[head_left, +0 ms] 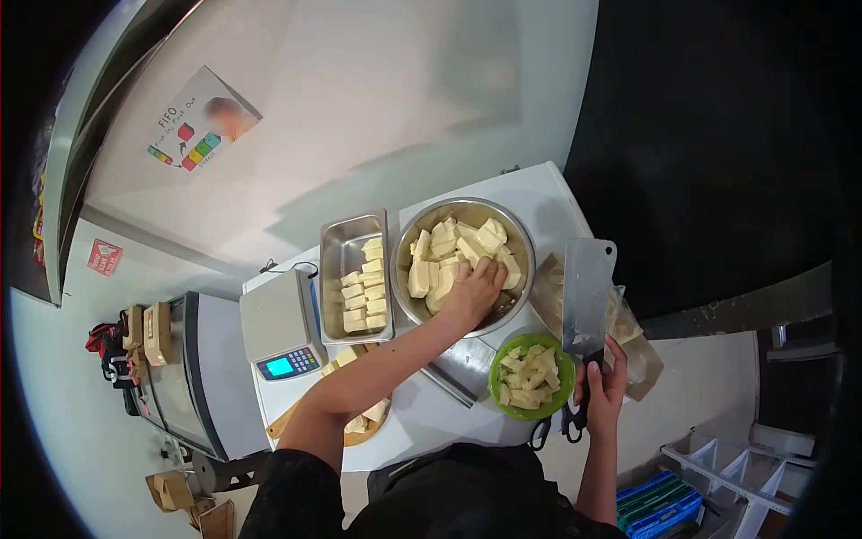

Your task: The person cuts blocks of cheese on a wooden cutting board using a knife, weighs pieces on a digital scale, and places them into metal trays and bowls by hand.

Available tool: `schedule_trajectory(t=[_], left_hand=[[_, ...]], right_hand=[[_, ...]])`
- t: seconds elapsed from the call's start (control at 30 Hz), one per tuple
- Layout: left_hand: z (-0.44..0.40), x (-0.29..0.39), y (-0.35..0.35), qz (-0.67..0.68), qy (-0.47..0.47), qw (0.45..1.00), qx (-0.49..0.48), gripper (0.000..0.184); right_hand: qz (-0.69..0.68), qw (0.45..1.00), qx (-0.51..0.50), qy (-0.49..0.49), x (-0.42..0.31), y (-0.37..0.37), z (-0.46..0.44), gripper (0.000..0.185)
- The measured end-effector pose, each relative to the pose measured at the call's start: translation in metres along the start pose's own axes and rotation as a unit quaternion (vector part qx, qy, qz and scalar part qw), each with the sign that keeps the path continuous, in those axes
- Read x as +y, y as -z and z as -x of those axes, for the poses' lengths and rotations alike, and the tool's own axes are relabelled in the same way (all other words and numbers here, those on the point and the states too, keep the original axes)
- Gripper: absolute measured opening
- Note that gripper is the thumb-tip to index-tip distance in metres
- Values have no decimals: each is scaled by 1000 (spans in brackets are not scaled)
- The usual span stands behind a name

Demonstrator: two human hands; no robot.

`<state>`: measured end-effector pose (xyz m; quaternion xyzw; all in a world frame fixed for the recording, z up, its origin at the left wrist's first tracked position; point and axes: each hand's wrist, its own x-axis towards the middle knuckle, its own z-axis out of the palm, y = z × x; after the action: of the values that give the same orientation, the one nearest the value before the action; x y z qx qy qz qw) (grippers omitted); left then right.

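Observation:
My left hand (476,289) reaches into a round steel bowl (526,244) heaped with pale yellow blocks (444,239). Its fingers curl down around one block; the fingertips are partly hidden among the pieces. Off to the right, my right hand (603,386) grips the black handle of a cleaver (585,292), its broad blade pointing up and away from me. Close to that hand stands a green bowl (495,395) of pale trimmings (530,373). Black-handled scissors (540,437) lie beside it. Beneath my left forearm is a round wooden board (364,437) with pale pieces on it.
Left of the steel bowl, a deep steel pan (344,241) holds several blocks in rows. A digital scale (280,314) sits at the table's left end. A flat metal piece (460,366) lies mid-table. Right of the table are a cardboard box (645,366) and a blue crate (660,505).

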<state>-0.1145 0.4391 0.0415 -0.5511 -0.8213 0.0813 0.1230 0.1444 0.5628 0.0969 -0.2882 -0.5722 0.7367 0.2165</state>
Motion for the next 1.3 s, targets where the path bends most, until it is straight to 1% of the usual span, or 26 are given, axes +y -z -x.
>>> schedule_trajectory(t=[0.13,0.3,0.4,0.57,0.7,0.8,0.83,0.93,0.97,1.07,1.23,1.3], left_hand=[[-5,3,-8,-50,-10,999,-11,61],[-11,4,-10,-61,-2,998,-23,58],[-13,-1,3,-7,-28,998,-59,57],[-4,2,4,24,-33,997,-68,58],[-2,-5,7,30,-48,997,-53,60],[2,-12,15,146,-71,978,-134,61],[4,-14,19,147,-71,977,-134,61],[11,-21,33,184,-57,962,-194,63],[12,-23,38,185,-57,962,-193,63],[18,-29,49,172,-58,951,-250,62],[28,-30,35,167,-71,960,-214,53],[33,-23,31,82,-90,978,-172,41]], right_hand=[[-13,1000,-5,25,3,1,-2,46],[-22,1000,6,1,4,2,4,46],[-24,1000,8,-5,5,1,4,46],[-17,1000,-3,-2,5,-3,0,45],[-7,1000,-7,1,3,-7,-2,45],[-9,1000,-11,7,5,-8,-1,45],[-11,1000,-10,9,5,-8,0,45],[-11,1000,-5,13,4,-8,3,45],[-12,1000,-3,16,4,-9,4,46],[-14,1000,-3,19,4,-10,8,46],[-8,1000,-2,25,5,-11,14,45],[-9,1000,1,21,4,-14,15,45]])
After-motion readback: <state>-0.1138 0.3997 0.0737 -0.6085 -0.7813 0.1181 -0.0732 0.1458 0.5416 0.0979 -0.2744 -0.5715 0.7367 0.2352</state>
